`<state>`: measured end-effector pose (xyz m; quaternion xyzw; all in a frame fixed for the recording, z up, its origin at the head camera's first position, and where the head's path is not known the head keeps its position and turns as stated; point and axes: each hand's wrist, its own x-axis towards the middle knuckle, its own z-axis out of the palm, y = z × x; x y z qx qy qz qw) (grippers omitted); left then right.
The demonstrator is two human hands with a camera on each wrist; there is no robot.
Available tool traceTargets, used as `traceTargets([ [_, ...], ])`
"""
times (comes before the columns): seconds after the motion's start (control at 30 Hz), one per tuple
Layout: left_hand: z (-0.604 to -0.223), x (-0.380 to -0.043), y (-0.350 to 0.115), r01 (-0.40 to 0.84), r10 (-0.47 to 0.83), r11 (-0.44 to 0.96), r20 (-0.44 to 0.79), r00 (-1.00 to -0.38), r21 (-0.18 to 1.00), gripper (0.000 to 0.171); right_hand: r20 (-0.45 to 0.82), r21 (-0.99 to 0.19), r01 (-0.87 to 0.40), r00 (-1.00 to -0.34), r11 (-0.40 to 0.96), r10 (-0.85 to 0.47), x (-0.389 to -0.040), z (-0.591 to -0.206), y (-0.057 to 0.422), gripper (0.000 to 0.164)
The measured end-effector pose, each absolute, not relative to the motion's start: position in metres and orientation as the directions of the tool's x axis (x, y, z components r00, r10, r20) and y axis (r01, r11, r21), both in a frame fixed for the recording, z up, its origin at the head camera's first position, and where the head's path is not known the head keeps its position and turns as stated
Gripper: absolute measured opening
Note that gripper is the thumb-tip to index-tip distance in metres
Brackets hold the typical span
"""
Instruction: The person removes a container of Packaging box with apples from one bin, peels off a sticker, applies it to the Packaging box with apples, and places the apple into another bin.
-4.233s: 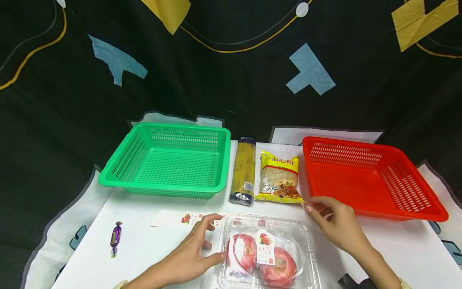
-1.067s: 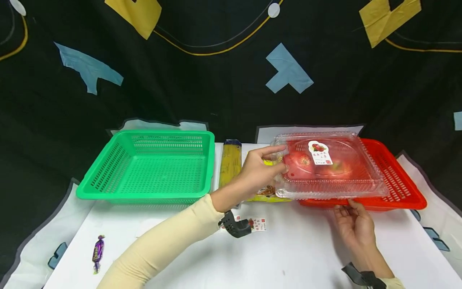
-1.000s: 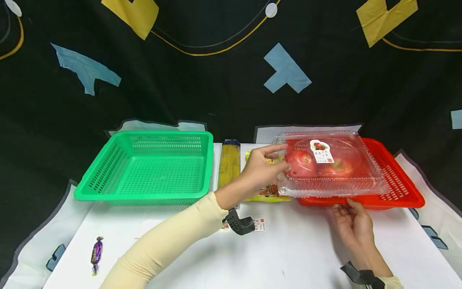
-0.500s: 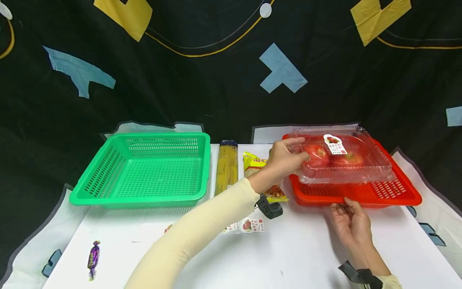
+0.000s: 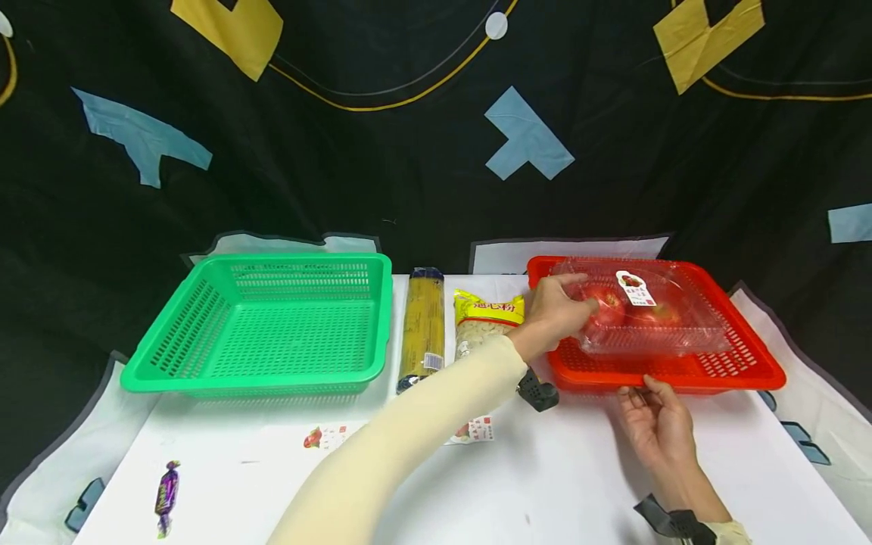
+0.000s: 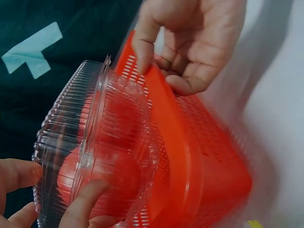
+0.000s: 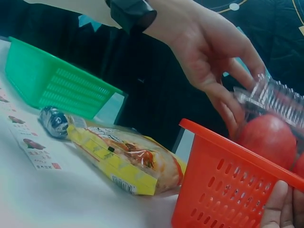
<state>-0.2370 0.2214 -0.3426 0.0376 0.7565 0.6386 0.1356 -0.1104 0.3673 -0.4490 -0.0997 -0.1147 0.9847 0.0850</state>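
Note:
My left hand (image 5: 555, 309) grips the left end of a clear plastic clamshell box (image 5: 695, 314) with two red apples inside and a white sticker on its lid. The box is inside the outline of the red basket (image 5: 613, 372) in the head view. In the right wrist view, an apple (image 7: 268, 140) shows just above the basket's rim, so the box sits partly down in it. My right hand (image 5: 659, 431) pinches the basket's front rim, palm up; the left wrist view shows its thumb (image 6: 144, 50) on the inner side and the fingers outside.
Left of the red basket lie a yellow bag of pasta (image 5: 477, 310) and a long pack of noodles (image 5: 422, 325). A green basket (image 5: 259, 378) stands at the back left. Sticker strips (image 5: 327, 437) and a purple wrapped candy (image 5: 166, 492) lie nearer the front.
The box was on the table between both hands; my left hand has carried it right and lowered it into the red basket. My right hand has moved to the basket's front rim and stays there.

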Motion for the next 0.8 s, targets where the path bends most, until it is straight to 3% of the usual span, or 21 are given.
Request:
traceTargets([
  [0.53,-0.365,-0.235,0.243,-0.095,0.143,0.322,-0.147,-0.979,0.942,0.047,-0.197,-0.330,-0.126,-0.960,-0.935,0.199,-0.112,-0.447,0.358,0.006],
  [0.8,-0.368,-0.239,0.247,-0.103,0.133,0.378,-0.164,-0.977,0.920,0.050,-0.187,-0.314,-0.127,-0.963,-0.941,0.192,-0.114,-0.446,0.360,0.006],
])
